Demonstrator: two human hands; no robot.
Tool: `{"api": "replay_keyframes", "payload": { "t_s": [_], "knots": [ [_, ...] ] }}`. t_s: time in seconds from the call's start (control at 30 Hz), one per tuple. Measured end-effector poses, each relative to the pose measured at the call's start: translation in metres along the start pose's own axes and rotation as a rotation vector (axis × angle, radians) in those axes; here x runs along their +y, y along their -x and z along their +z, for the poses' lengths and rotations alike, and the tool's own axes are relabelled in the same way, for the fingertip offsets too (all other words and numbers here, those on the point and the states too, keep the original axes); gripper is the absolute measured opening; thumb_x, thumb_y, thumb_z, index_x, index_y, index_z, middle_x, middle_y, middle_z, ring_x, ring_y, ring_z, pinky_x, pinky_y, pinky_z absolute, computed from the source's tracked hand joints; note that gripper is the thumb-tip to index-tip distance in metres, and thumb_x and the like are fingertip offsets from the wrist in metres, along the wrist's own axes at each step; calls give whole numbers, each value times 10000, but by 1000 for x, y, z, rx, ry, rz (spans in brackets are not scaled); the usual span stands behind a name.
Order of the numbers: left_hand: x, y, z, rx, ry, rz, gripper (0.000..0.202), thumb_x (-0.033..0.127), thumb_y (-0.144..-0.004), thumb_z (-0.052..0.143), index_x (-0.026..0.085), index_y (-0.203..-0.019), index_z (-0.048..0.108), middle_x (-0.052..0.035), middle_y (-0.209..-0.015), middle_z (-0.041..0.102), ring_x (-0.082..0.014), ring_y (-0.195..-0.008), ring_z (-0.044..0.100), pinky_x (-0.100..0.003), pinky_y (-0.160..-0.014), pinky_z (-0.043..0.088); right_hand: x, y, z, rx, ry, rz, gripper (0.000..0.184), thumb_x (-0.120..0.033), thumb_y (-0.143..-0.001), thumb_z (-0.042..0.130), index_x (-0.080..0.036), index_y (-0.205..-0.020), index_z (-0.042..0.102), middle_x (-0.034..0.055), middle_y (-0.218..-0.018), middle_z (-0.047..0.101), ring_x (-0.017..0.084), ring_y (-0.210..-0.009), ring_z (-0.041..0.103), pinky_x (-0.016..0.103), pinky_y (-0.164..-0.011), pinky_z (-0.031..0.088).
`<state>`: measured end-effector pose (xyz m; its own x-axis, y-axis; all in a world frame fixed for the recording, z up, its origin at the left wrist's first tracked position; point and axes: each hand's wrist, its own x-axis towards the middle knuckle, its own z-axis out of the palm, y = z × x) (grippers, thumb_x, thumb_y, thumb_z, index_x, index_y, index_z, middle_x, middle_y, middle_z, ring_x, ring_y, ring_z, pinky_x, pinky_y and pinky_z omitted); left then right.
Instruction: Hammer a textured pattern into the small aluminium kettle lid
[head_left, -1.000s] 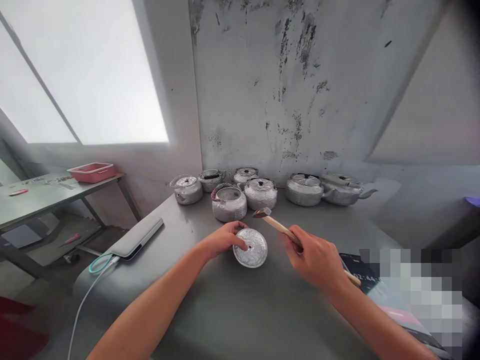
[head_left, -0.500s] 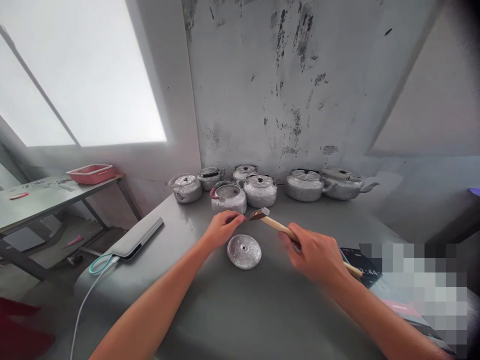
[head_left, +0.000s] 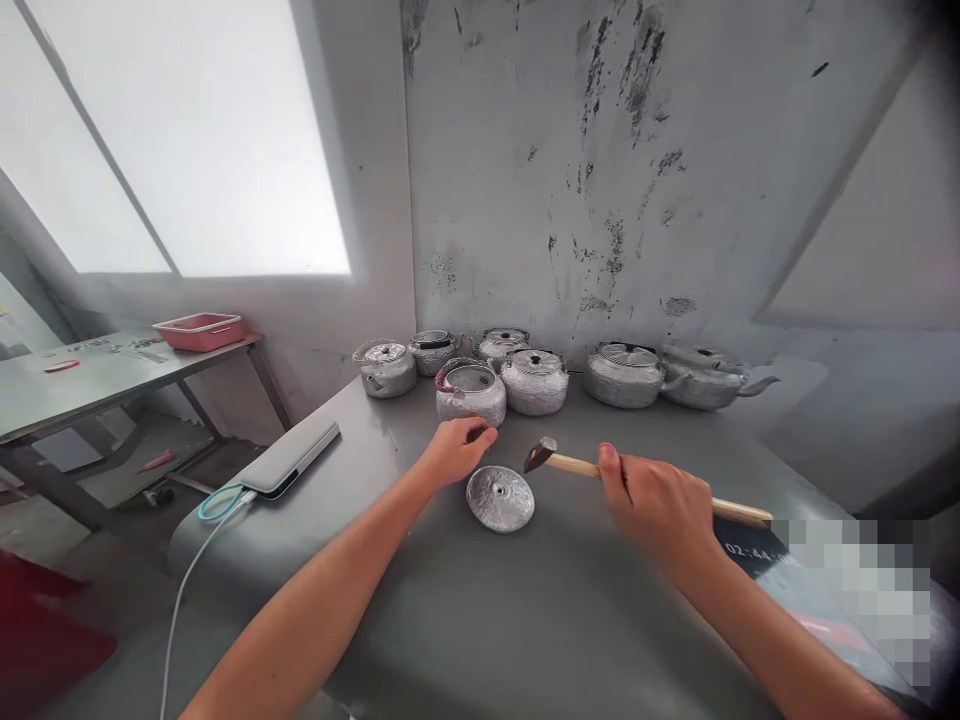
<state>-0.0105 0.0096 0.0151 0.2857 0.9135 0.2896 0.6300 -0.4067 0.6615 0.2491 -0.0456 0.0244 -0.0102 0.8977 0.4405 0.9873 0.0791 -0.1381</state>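
Note:
My right hand (head_left: pixel 660 505) is closed around the wooden handle of a hammer (head_left: pixel 576 465), its metal head pointing left above the table. Just in front of the kettle with the red-and-black wrapped handle (head_left: pixel 471 398), my left hand (head_left: pixel 459 450) is pinched shut. A small dark piece shows between its fingers, too small to name. Below that hand a round, dented metal lid (head_left: pixel 501 498) with a hole in its centre lies on the grey table (head_left: pixel 480 610). The kettle behind my left hand is uncovered at the top.
Several lidded aluminium kettles (head_left: pixel 535 385) line the table's back edge by the stained wall. A power bank (head_left: pixel 281 462) with a cable lies at the left, and a phone-like dark screen (head_left: pixel 757 552) at the right. A pink basket (head_left: pixel 201 332) stands on another table.
The hammer and my right hand have drawn back to the right, away from my left hand. My left hand has curled more tightly. The view has shifted slightly; the lid stays on the table.

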Motion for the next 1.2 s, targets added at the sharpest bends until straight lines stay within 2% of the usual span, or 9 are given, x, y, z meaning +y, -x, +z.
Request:
{"api": "replay_keyframes", "payload": {
  "t_s": [0.17,0.27,0.37,0.5,0.63,0.8,0.93,1.07,1.2],
  "knots": [
    [5,7,-22,-273,-60,69,404,495,-842,605,219,-1115,715,-53,-1123,722,-226,-1034,656,-275,-848,486,-3,-6,-6,-113,86,77,327,-356,-958,613,-194,-1241,613,79,-1256,637,223,-1027,657,428,-864,561],
    [11,14,-34,-427,-113,80,779,633,-637,757,245,-1300,625,-75,-1348,614,-300,-1203,588,-322,-953,469,-4,-11,-14,-159,110,83,329,-356,-957,613,-195,-1245,612,79,-1262,635,224,-1032,656,430,-868,560],
    [18,18,-33,-589,-310,111,1102,708,-549,758,229,-1482,421,-117,-1497,440,-336,-1332,468,-361,-1013,450,-6,-23,-20,-185,119,75,340,-355,-955,617,-192,-1253,606,81,-1265,633,227,-1037,655,436,-869,560],
    [22,10,-22,-535,-401,158,978,679,-579,746,187,-1395,524,-128,-1298,549,-341,-1225,516,-376,-955,474,-11,-45,-23,-206,117,61,336,-355,-956,615,-196,-1252,607,82,-1270,630,229,-1044,652,437,-872,558],
    [20,-9,-20,-655,-247,252,790,561,-596,802,277,-1305,601,-48,-1226,576,-278,-1131,572,-307,-891,487,-15,-60,-21,-237,111,57,334,-357,-958,612,-197,-1251,609,83,-1273,630,234,-1049,650,437,-872,558],
    [10,-11,-19,-614,-182,243,862,563,-568,840,338,-1348,551,-50,-1312,487,-309,-1282,450,-361,-1013,447,-18,-62,-14,-304,127,46,341,-357,-951,621,-189,-1248,611,78,-1265,634,234,-1041,654,435,-866,560],
    [6,0,-16,-608,-202,231,1042,608,-489,866,285,-1402,483,-77,-1371,460,-334,-1294,421,-401,-1051,423,-16,-56,-7,-361,140,22,313,-360,-958,611,-196,-1225,624,76,-1246,645,221,-1019,659,421,-857,563],
    [11,4,-14,-580,-168,248,916,590,-568,839,253,-1356,517,-65,-1299,543,-305,-1196,509,-399,-1024,434,-8,-52,0,-403,134,-12,283,-362,-965,599,-200,-1195,638,70,-1218,658,206,-991,664,405,-847,565],
    [13,3,-15,-601,-130,290,891,478,-610,851,290,-1405,496,-44,-1439,490,-315,-1331,429,-386,-1101,376,-2,-52,5,-438,126,-57,266,-366,-968,594,-194,-1164,648,62,-1173,674,194,-955,671,393,-831,568]
  ]
}}
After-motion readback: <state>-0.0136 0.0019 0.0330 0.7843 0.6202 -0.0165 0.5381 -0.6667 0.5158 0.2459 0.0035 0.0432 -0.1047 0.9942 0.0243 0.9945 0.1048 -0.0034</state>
